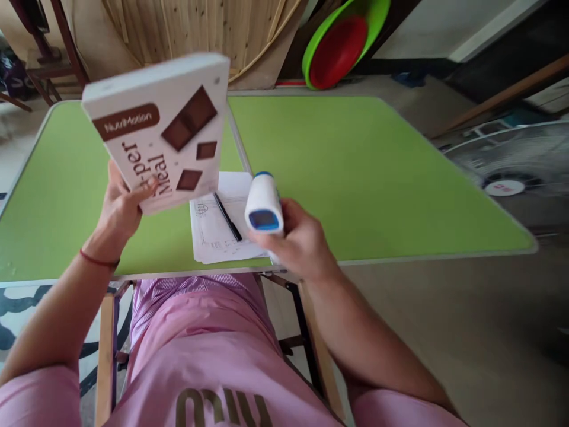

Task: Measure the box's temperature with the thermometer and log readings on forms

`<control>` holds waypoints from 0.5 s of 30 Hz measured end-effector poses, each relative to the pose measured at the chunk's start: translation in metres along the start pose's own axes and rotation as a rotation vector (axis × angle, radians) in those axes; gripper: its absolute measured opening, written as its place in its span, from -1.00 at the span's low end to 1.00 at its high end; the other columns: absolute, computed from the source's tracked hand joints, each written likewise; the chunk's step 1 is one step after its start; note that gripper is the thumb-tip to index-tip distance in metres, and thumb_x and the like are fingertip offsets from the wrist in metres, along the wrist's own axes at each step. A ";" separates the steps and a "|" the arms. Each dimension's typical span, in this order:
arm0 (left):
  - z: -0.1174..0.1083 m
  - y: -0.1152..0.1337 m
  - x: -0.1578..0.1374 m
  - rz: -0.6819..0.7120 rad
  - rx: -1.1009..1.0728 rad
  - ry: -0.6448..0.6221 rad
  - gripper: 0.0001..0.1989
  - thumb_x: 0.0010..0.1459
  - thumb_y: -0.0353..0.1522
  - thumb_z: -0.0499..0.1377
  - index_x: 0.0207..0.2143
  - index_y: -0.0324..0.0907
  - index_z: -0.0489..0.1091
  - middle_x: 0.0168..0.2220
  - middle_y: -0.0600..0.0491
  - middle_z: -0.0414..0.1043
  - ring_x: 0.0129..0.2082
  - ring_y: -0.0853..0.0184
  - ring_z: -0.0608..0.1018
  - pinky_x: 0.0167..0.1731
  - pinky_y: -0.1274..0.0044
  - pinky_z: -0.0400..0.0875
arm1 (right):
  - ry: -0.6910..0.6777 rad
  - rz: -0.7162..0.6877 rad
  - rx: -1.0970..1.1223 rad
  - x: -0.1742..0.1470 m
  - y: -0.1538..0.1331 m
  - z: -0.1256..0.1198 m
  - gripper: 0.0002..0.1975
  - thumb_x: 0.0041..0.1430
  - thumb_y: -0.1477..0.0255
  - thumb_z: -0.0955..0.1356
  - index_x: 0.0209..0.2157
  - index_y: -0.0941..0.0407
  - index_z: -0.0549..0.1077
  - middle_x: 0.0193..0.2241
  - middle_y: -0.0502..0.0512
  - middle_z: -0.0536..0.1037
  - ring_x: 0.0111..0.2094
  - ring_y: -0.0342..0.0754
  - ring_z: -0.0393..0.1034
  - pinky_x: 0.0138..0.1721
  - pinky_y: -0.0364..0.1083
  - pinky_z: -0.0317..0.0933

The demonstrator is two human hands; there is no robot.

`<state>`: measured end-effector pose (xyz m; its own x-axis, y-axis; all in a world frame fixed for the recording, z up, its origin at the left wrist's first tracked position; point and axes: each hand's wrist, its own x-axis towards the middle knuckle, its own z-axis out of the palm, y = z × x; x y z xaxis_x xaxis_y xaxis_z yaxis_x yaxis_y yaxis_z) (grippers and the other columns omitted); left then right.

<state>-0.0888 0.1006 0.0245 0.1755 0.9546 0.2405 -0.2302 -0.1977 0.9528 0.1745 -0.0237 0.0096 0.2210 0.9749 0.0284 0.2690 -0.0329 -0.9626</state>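
My left hand grips the lower left corner of a white box, thumb on its front. Printed on the box are "NutriMotion", the word "Meal" and pictures of chocolate pieces; it is held up tilted above the table. In my right hand is a white and blue handheld device with a small screen, which looks like an infrared thermometer. Its handle is mostly hidden by my fingers. Between the hands, printed paper sheets lie on the table with a black pen across them.
The green folding table has a pale metal edge and a seam down its middle. A fan stands at the right. Behind the table are green and red basins and a round wooden panel. A wooden chair is at the back left.
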 end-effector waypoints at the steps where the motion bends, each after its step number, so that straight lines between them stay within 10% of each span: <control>1: 0.001 -0.009 0.018 0.038 0.009 -0.001 -0.25 -0.19 -0.21 0.49 0.06 -0.05 0.29 0.07 -0.06 0.53 0.16 -0.02 0.53 0.03 0.19 0.55 | 0.081 -0.001 -0.161 0.016 0.010 -0.008 -0.56 -0.20 0.25 0.55 -0.24 0.06 0.44 -0.31 0.13 0.62 -0.37 0.04 0.46 -0.40 0.00 0.34; 7: 0.022 -0.057 0.110 0.024 -0.087 -0.087 -0.24 -0.37 -0.13 0.51 -0.09 0.00 0.27 0.04 -0.02 0.55 0.13 0.00 0.54 -0.01 0.16 0.53 | 0.041 0.059 -0.835 0.083 0.045 -0.032 -0.72 -0.08 0.33 0.48 -0.28 0.13 0.53 -0.27 0.24 0.62 -0.28 0.13 0.49 -0.30 0.04 0.30; 15: 0.037 -0.079 0.105 -0.092 0.012 -0.175 -0.18 -0.45 -0.10 0.52 -0.05 0.03 0.34 -0.01 0.02 0.60 0.01 0.03 0.61 -0.07 0.14 0.53 | -0.079 -0.028 -0.914 0.083 0.050 -0.052 -0.57 -0.11 0.22 0.54 -0.19 0.13 0.57 -0.14 0.26 0.57 -0.22 0.14 0.48 -0.22 0.07 0.36</control>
<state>-0.0167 0.2080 -0.0186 0.3590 0.9159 0.1795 -0.1945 -0.1147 0.9742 0.2549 0.0437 -0.0221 0.1470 0.9891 -0.0024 0.9175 -0.1373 -0.3732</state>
